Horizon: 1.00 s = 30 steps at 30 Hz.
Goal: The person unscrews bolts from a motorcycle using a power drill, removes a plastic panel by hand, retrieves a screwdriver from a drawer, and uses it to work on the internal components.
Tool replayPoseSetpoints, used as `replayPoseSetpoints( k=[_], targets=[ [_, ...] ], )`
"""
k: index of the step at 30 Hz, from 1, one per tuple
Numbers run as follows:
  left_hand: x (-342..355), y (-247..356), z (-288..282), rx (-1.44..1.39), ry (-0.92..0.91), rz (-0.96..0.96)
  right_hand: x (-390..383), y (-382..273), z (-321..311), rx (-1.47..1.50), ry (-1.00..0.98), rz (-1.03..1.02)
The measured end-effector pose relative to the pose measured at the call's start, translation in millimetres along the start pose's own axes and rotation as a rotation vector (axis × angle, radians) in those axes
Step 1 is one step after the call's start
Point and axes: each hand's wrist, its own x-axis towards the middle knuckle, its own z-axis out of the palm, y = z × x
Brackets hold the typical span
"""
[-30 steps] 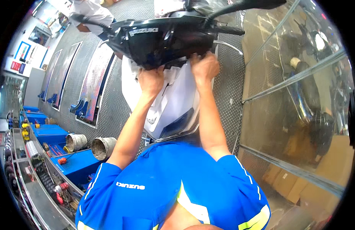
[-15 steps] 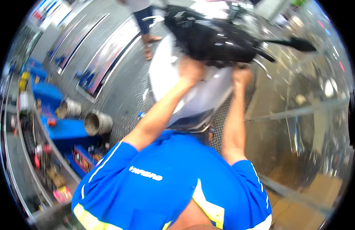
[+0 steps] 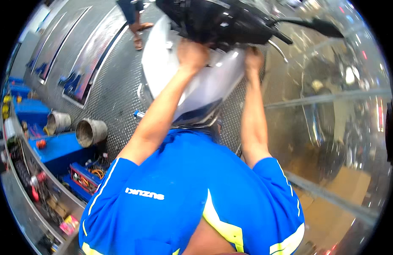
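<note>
A scooter stands in front of me with a black handlebar cover [image 3: 217, 21] above a white front panel [image 3: 205, 89]. Both my arms reach up to it. My left hand [image 3: 192, 55] is closed on the upper edge of the white panel, just under the black cover. My right hand [image 3: 252, 57] grips the same panel's upper right edge, beside the brake lever [image 3: 281, 40]. My blue shirt with yellow stripes [image 3: 192, 195] fills the lower picture.
Grey diamond-plate floor [image 3: 115, 89] lies to the left. Another person's sandalled feet [image 3: 139, 32] stand at the top. Two grey metal cans [image 3: 91, 131] and a blue tool tray [image 3: 56, 148] with tools sit at the left. A glass wall [image 3: 332, 127] runs along the right.
The view has swung, so the scooter now sits higher and further right in the picture. Both hands have stayed on the top of the white panel.
</note>
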Motion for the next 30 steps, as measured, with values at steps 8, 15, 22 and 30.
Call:
replayPoseSetpoints(
  k=[8, 15, 22, 30],
  targets=[
    [14, 23, -23, -0.052, 0.034, 0.014, -19, -27, -2, 0.148, 0.212, -0.058],
    [11, 12, -14, 0.027, 0.054, 0.092, -22, -22, 10, 0.23, 0.3, -0.11],
    [14, 14, -16, 0.059, 0.06, 0.119, -30, -31, 7, 0.213, 0.31, -0.169],
    [15, 10, -3, 0.025, 0.01, 0.018, -5, -3, 19, 0.12, 0.329, -0.142]
  ],
)
